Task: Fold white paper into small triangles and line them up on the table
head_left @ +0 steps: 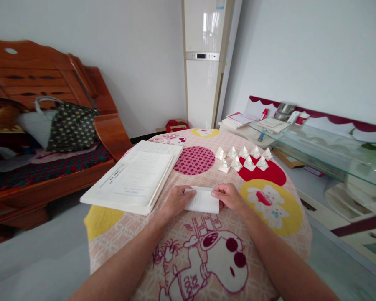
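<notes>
A folded sheet of white printed paper (pixel 203 201) lies between my hands, just above the patterned tablecloth. My left hand (pixel 178 198) grips its left end, thumb on top. At the right end my right hand (pixel 230 196) pinches it, fingers tucked behind the sheet. To the left rests a thick stack of printed paper (pixel 138 175). Beyond my right hand stand several small folded paper pyramids (pixel 249 164) in two rows.
A round table with a cartoon-print tablecloth (pixel 134 246) is in front of me. On the left is a wooden bench (pixel 105 129) with a dark patterned bag (pixel 72 125). A glass shelf (pixel 319 146) borders the right, and a tall white cabinet-like unit (pixel 202 88) stands behind.
</notes>
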Motion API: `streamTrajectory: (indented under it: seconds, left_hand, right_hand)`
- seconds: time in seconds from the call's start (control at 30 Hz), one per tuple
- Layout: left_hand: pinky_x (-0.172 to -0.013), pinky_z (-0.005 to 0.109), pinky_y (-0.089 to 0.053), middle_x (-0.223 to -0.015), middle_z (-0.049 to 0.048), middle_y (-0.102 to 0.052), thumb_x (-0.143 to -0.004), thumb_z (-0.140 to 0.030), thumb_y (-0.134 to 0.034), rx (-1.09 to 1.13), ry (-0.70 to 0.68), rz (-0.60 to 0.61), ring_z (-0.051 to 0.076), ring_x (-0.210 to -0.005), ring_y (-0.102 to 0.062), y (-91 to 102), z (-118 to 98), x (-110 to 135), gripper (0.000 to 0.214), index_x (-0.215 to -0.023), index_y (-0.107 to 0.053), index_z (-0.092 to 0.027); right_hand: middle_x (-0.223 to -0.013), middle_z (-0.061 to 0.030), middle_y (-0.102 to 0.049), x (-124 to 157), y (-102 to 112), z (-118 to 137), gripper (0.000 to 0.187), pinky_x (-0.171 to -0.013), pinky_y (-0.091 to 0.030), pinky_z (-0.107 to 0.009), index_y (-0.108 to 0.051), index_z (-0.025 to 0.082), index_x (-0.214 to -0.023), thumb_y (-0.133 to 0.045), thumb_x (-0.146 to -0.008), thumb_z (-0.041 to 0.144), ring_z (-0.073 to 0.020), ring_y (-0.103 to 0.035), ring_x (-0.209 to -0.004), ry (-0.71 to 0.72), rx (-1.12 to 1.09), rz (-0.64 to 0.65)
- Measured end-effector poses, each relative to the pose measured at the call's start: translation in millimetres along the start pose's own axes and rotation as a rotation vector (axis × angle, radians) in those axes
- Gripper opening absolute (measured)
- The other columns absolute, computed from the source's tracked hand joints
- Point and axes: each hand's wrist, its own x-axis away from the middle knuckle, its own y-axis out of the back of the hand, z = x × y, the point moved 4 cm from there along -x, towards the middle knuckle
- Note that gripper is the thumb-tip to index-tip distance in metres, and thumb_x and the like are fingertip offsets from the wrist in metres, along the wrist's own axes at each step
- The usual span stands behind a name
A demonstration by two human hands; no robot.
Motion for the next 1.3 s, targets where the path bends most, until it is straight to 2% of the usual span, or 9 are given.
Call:
streamTrajectory:
  seconds: [0.77,1.17,1.3]
  left_hand:
    - [-0.050,0.023,-0.029,-0.061,0.0001,-0.054,-0.077,-0.050,-0.055,-0.047,-0.006,0.007,0.011,-0.054,-0.043,0.5,3,-1,0.042,-0.077,-0.069,-0.010]
    - [-0.050,0.023,-0.029,-0.058,-0.0012,-0.052,-0.077,-0.047,-0.054,-0.068,-0.030,-0.012,0.010,-0.053,-0.041,2.4,0,-1,0.038,-0.070,-0.067,-0.012]
    - [-0.050,0.023,-0.029,-0.060,-0.0006,-0.054,-0.078,-0.049,-0.054,-0.073,-0.033,-0.023,0.011,-0.054,-0.042,3.1,2,-1,0.040,-0.074,-0.068,-0.012]
  right_hand:
    - [-0.051,0.0025,-0.056,2,0,8,0.024,-0.039,-0.035,-0.019,-0.065,0.016,-0.071,-0.064,-0.078,0.039,-0.0106,-0.053,-0.043,0.021,0.042,0.004]
    - [-0.054,0.0016,-0.060,5,0,8,0.026,-0.041,-0.038,-0.019,-0.066,0.017,-0.073,-0.068,-0.076,0.042,-0.0104,-0.054,-0.045,-0.034,-0.035,0.020]
    - [-0.053,0.0018,-0.059,7,2,11,0.025,-0.040,-0.036,-0.019,-0.066,0.016,-0.074,-0.069,-0.075,0.040,-0.0097,-0.052,-0.043,-0.032,-0.050,0.014]
